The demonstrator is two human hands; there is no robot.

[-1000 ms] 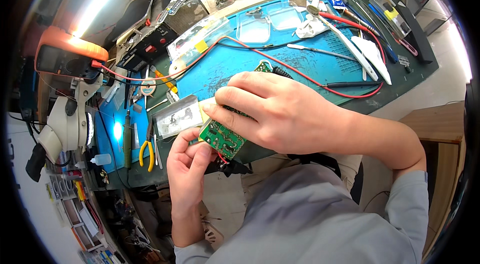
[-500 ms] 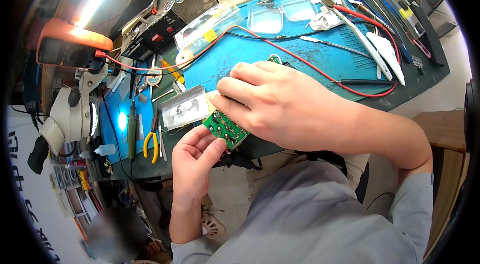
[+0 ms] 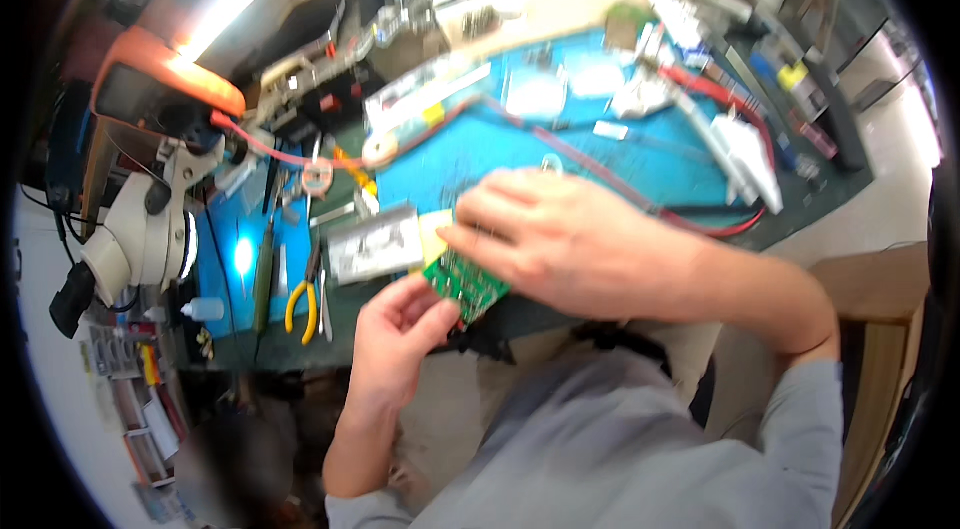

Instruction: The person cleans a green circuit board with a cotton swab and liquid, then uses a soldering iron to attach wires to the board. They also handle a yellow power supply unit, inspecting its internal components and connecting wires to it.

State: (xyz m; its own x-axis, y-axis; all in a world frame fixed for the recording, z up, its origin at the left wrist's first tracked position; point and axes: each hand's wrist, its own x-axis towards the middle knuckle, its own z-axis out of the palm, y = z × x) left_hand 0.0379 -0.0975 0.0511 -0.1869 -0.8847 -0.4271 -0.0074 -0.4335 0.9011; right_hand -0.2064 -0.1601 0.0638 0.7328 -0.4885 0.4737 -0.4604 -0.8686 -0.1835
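The near corner of a green circuit board (image 3: 466, 287) is pinched between the thumb and fingers of my left hand (image 3: 402, 334). Over the board's far part lies my right hand (image 3: 560, 239), its fingers curled and gripping it, so much of the board is hidden. A pale yellow piece (image 3: 433, 235) shows beside my right fingertips; whether they touch it I cannot tell. Just left of the board sits a shallow metal tray (image 3: 374, 245) with small dark bits in it. The picture is smeared by motion, so the board's parts are not sharp.
Yellow-handled pliers (image 3: 302, 311) and a green-handled tool (image 3: 265, 279) lie to the left. An orange multimeter (image 3: 160, 89) stands behind them, its red lead (image 3: 590, 161) crossing the blue mat (image 3: 430, 161). White tweezers (image 3: 712, 144) lie at the right. A white lamp arm (image 3: 150, 229) borders the left side.
The whole view has shifted and blurred. Both hands still hold the circuit board, with little visible change in their grip.
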